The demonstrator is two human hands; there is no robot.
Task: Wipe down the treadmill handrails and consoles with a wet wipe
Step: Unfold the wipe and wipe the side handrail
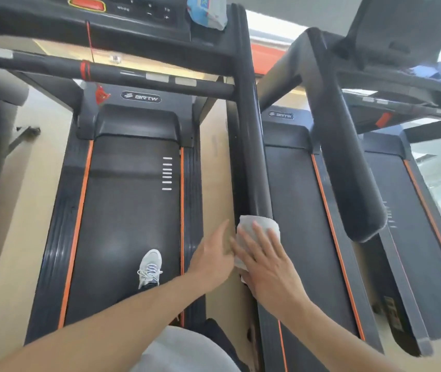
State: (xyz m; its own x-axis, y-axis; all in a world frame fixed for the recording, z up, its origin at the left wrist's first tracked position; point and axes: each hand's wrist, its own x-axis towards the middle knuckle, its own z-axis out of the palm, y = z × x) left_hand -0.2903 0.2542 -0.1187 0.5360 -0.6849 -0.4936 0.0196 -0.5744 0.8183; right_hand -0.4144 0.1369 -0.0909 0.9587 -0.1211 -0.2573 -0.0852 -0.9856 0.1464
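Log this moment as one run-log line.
step: wiping handrail | right hand: flat on white wet wipe at near end of black right handrail | left hand: open beside wipe

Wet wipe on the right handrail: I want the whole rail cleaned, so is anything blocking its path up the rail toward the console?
Nothing visible. The right hand presses the wet wipe on the handrail, bare up to the console.

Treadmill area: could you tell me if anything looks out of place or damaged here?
Nothing looks damaged or spilled. Only the wipes pack stands out, propped on the console's right edge rather than lying flat.
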